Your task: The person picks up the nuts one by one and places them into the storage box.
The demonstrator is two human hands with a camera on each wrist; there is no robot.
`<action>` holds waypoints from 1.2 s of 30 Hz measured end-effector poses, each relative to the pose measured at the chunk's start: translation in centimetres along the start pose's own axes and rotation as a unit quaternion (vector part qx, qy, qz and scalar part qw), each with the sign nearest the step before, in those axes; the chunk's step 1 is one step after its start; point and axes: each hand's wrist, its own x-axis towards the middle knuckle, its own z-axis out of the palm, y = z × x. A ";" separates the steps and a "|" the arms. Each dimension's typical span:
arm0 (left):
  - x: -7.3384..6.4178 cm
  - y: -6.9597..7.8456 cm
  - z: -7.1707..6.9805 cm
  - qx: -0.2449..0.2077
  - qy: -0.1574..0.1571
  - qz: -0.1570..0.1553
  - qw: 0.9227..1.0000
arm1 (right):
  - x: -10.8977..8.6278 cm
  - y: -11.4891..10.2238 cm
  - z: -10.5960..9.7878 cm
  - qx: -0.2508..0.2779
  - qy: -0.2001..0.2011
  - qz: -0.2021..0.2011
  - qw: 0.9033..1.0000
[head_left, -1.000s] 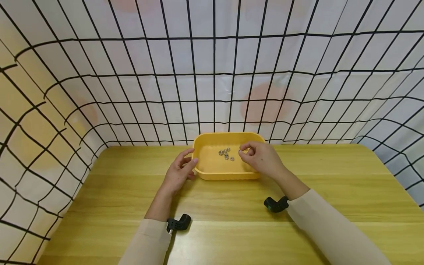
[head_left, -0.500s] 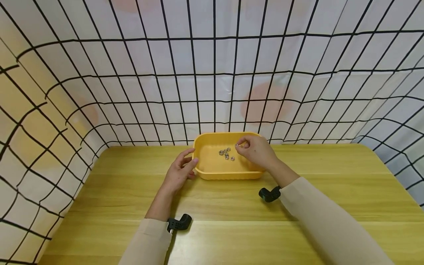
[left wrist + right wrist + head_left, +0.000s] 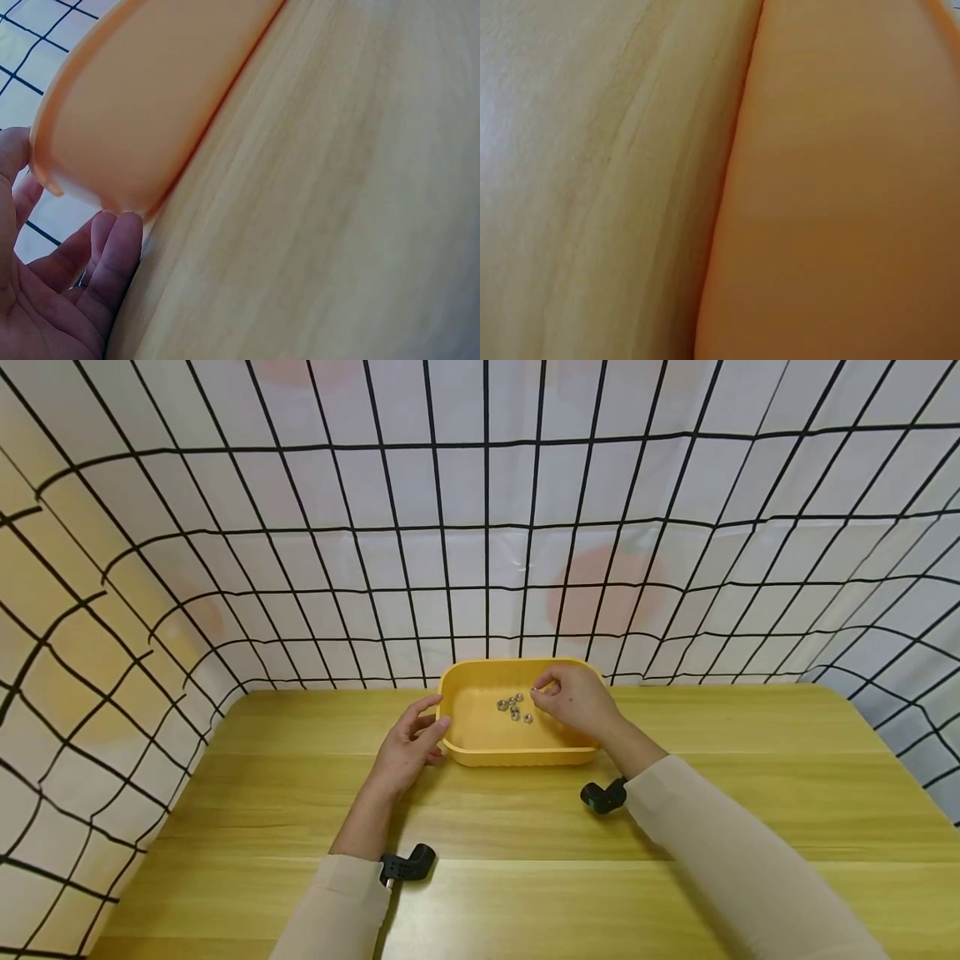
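A yellow plastic tray stands on the wooden table against the mesh, and several small silver metal nuts lie loose on its floor. At its left end my left hand grips the tray; the left wrist view shows the thumb at the rim and the fingertips against the outer wall. Over the tray's right half is my right hand, thumb and forefinger pinching a small shiny nut, mostly hidden by the fingertips. In the right wrist view only the tray's side and the tabletop show.
Black wire mesh rises behind the table and along both sides, with pale sheeting behind it. The wood-grain tabletop spreads in front of the tray. Each wrist carries a black camera.
My right hand has moved a little left and away from me over the tray, still pinching the nut. My left hand, the tray and the loose nuts have stayed in place.
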 end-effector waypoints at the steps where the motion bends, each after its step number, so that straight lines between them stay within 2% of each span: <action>1: 0.0 0.0 0.0 0.000 0.001 0.000 1.000 | 0.0 0.0 0.1 0.000 -0.003 0.002 1.000; 13: -0.1 0.0 0.1 -0.002 0.003 -0.001 1.000 | 0.1 0.0 0.2 0.020 -0.004 0.023 1.000; 19: -0.1 0.1 0.1 0.001 0.002 -0.004 1.000 | 0.1 -0.1 0.2 0.033 0.020 0.026 0.999; 28: -0.1 0.0 0.2 0.001 0.001 -0.005 1.000 | -0.3 0.1 0.1 0.064 0.071 -0.010 0.995; 36: -0.2 0.1 0.0 -0.003 -0.002 -0.003 1.000 | -1.5 0.5 -0.7 0.120 0.147 -0.061 0.980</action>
